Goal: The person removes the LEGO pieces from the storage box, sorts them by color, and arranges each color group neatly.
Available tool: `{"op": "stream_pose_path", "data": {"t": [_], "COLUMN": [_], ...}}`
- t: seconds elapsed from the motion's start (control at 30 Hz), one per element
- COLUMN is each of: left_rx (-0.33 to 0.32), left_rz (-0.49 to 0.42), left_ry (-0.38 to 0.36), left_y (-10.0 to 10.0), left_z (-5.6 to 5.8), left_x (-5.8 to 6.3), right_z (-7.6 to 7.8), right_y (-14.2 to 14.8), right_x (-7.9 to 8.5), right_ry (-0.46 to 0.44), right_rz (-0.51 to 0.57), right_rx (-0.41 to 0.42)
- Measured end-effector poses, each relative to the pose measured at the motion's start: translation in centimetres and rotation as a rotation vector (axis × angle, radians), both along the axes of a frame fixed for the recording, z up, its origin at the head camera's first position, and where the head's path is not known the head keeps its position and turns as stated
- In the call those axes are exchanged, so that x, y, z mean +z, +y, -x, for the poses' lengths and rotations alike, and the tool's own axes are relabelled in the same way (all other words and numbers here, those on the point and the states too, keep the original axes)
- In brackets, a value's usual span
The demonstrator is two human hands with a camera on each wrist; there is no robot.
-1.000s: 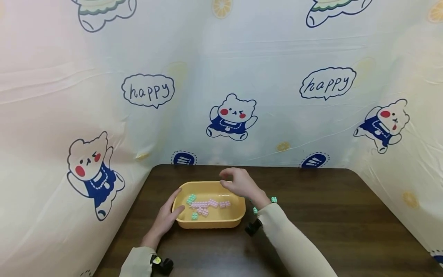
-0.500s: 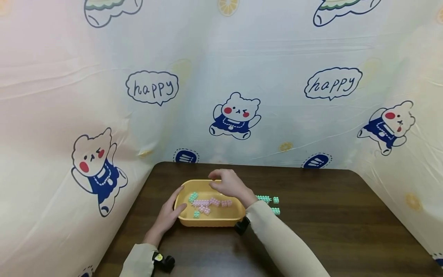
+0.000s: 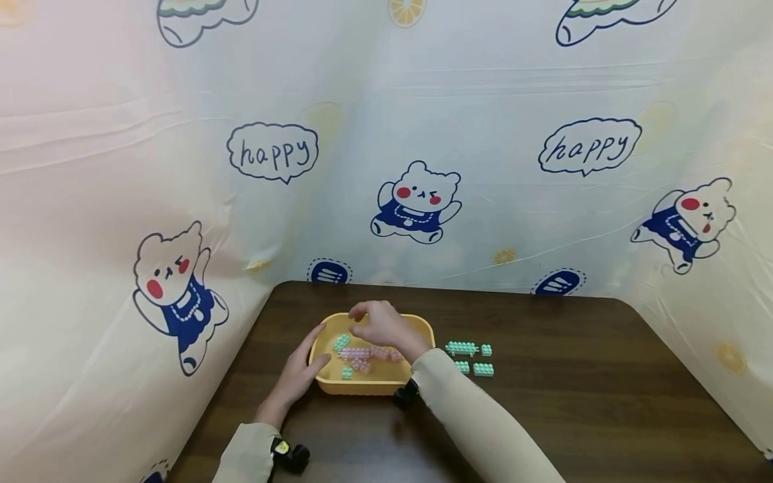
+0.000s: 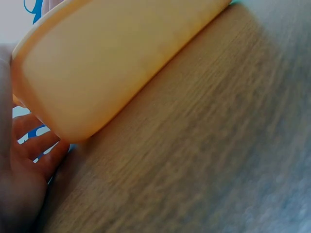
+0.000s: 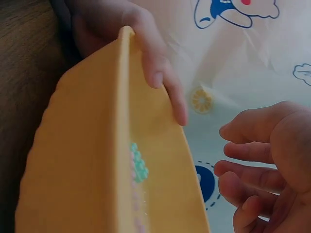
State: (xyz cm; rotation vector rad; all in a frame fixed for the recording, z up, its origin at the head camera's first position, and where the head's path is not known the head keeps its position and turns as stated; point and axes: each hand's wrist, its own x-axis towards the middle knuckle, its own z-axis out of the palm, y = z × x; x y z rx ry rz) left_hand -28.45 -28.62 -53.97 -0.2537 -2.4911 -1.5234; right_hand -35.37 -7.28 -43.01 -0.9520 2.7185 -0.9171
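Yellow tub [image 3: 362, 386] mid-table, pink and green bricks [image 3: 362, 357] inside. Left hand [image 3: 300, 376] gripping its left rim, thumb over the edge; right hand [image 3: 382, 327] hovering above, loosely curled, empty. Risk: tipping the tub, spilling bricks.

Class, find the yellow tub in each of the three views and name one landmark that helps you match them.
Head: yellow tub sits low, left of centre.
Left wrist: its outer wall fills the upper left.
Right wrist: seen edge-on, lower left.
Shared landmark: the left hand gripping its rim.
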Motion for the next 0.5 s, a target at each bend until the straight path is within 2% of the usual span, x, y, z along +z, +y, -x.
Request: {"op": "stream_pose_path", "data": {"t": [0.27, 0.5], "left_rx": [0.011, 0.008], "left_rz": [0.000, 0.004], "left_ry": [-0.010, -0.015], "left_y": [0.1, 0.0], "left_z": [0.0, 0.1], "left_x": [0.1, 0.1], "right_z": [-0.1, 0.3], "right_y": [-0.9, -1.6], "right_x": [-0.9, -2.0], "right_ry": [-0.040, -0.043], "right_rz": [-0.001, -0.061], "right_rx": [0.006, -0.007]}}
